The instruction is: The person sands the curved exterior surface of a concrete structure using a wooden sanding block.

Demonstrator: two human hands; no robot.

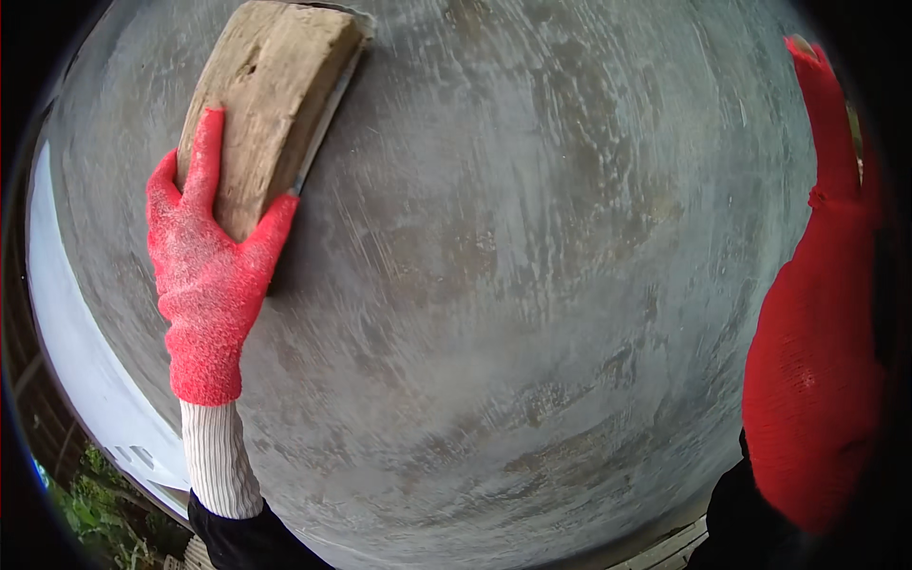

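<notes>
My left hand point(204, 266), in a dusty red glove with a white knitted cuff, grips the lower end of a worn wooden block point(271, 85). Thumb and fingers lie along opposite sides of it. A thin grey layer shows along the block's underside, which rests against a broad grey wall surface point(494, 285) with pale streaks and brown patches. At the far right my right hand point(826, 123), also in red, reaches upward beside the surface's edge with its visible fingers stretched. Dark shadow hides part of that hand, and I see nothing held in it.
A white panel point(90, 351) runs along the left edge of the grey surface. Green plants point(100, 508) show at the lower left. Light slats point(670, 549) lie below the surface at the lower right.
</notes>
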